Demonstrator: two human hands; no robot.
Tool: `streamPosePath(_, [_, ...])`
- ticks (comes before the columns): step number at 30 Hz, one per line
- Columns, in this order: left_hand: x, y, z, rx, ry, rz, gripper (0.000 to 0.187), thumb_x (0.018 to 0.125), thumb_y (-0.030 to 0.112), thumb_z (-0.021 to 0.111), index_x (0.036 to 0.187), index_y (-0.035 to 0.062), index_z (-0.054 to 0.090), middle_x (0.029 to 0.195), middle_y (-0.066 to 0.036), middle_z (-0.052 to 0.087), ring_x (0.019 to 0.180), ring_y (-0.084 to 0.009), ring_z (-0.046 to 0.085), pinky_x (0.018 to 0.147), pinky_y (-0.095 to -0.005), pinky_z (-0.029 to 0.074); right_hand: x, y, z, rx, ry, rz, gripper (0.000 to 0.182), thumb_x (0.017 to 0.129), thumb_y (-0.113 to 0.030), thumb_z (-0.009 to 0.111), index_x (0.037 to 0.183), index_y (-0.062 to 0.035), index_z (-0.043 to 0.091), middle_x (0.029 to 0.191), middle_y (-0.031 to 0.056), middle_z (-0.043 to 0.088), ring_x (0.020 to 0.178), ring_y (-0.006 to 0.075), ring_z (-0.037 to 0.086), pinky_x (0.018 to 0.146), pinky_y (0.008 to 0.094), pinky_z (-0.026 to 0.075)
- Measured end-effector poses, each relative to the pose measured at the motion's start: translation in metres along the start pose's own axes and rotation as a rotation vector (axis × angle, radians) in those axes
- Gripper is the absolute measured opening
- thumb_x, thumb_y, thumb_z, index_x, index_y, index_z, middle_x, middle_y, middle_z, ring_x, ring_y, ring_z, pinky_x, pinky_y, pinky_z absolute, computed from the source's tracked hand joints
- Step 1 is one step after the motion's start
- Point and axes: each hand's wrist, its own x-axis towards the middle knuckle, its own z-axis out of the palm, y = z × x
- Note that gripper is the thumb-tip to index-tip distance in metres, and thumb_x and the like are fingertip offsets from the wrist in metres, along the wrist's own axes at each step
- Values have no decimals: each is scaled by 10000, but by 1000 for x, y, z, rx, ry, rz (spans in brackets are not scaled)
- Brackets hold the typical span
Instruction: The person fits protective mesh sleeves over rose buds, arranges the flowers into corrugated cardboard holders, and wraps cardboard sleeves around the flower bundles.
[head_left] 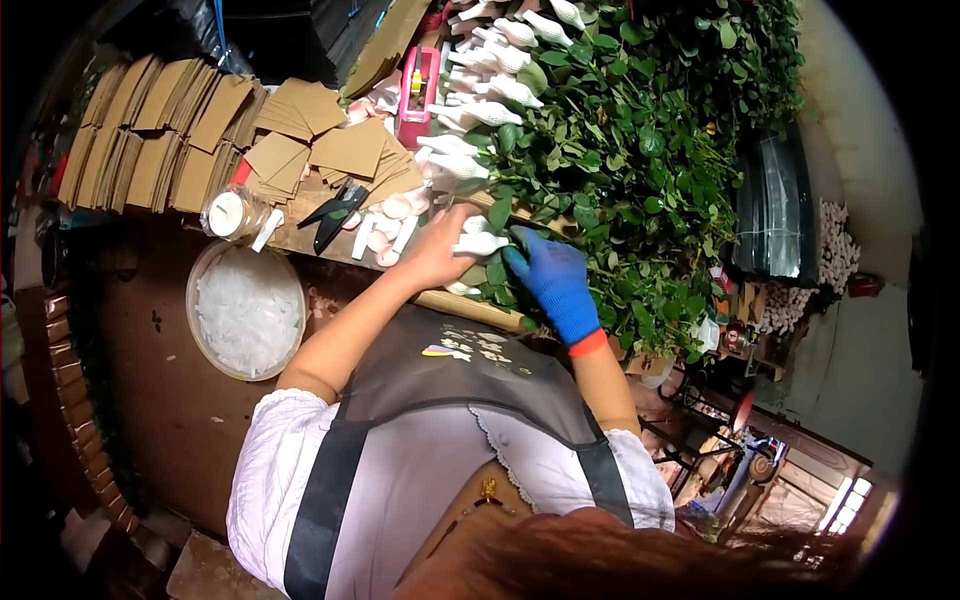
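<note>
My bare left hand [440, 248] is at the table's front edge, its fingers curled round white netted flower buds [481, 244]; the fingertips are partly hidden. To its right, my right hand [550, 277], in a blue glove with a red cuff, closes its thumb and fingers on the leafy stems [497, 270] just behind the buds. More netted buds [455, 165] lie in a row beyond my hands, their heads to the left. A large heap of green foliage [640, 150] spreads to the right. Loose pale pink petals [385, 228] lie beside my left hand.
Stacked cardboard pieces [155, 95] cover the back left. Nearer are black scissors [335, 215], a tape roll [228, 212] and a pink tape dispenser [418, 90]. A round tub [247, 312] of clear plastic pieces stands below the left edge. Wrapped dark sheets [775, 205] stand at right.
</note>
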Motion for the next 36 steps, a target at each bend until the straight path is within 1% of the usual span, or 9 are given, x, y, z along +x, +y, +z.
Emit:
streamPosePath(8, [-2,-4,7,108,104,58,621,852,235,700,1329,-1,379,1204,-271,505,1103,-448,533,949,-470,453,19,10,29,27,59,109,285,924,-475,603,1035,-230,699,787,103,711,710,330,683,625,448,524])
streamPosePath(13, [5,15,-2,-8,234,-21,275,989,281,601,957,17,532,821,-210,605,810,-418,599,697,-463,463,26,1,37,-7,-48,94,281,932,-459,585,1034,-220,692,775,110,707,709,329,683,632,455,530])
streamPosePath(16, [8,20,-6,19,221,-52,263,997,275,590,891,37,558,757,-198,587,714,-402,580,635,-435,456,28,6,42,44,-62,102,305,953,-485,536,1024,-224,679,793,109,711,718,323,687,654,455,531])
streamPosePath(19, [0,14,-8,-1,269,-22,285,1004,248,580,822,30,557,686,-126,591,629,-299,592,581,-395,442,29,6,41,34,-78,124,317,961,-499,515,1016,-230,675,810,109,715,730,319,691,666,455,533])
streamPosePath(22, [-14,7,-19,-415,547,-198,262,1005,197,556,812,23,590,660,-37,598,616,-176,594,543,-345,432,31,8,45,29,-69,135,294,936,-475,568,1047,-228,682,815,112,712,732,333,685,654,465,531])
streamPosePath(25, [-18,-15,-57,-740,498,-417,156,918,93,544,860,2,655,709,14,618,589,-56,496,529,-243,393,28,9,43,96,-93,140,321,916,-473,597,1094,-219,677,885,112,721,790,348,686,693,471,532])
streamPosePath(29, [-3,-21,-36,-659,-31,-585,281,937,304,663,929,25,633,773,-65,666,684,-128,615,647,-266,477,25,12,39,184,-135,114,356,899,-486,609,1120,-214,675,943,113,727,844,347,688,735,462,536])
streamPosePath(32, [5,-41,0,-347,34,-409,313,938,319,694,850,20,662,768,-45,680,741,-106,638,681,-265,492,24,2,42,130,-69,154,356,883,-486,609,1116,-228,686,904,95,737,818,314,704,736,446,548])
streamPosePath(36, [1,-41,10,-463,170,-382,281,931,242,691,768,17,652,729,-15,648,704,-83,582,672,-259,469,25,1,53,90,-8,168,336,877,-460,623,1106,-222,684,886,88,734,826,311,704,740,445,550])
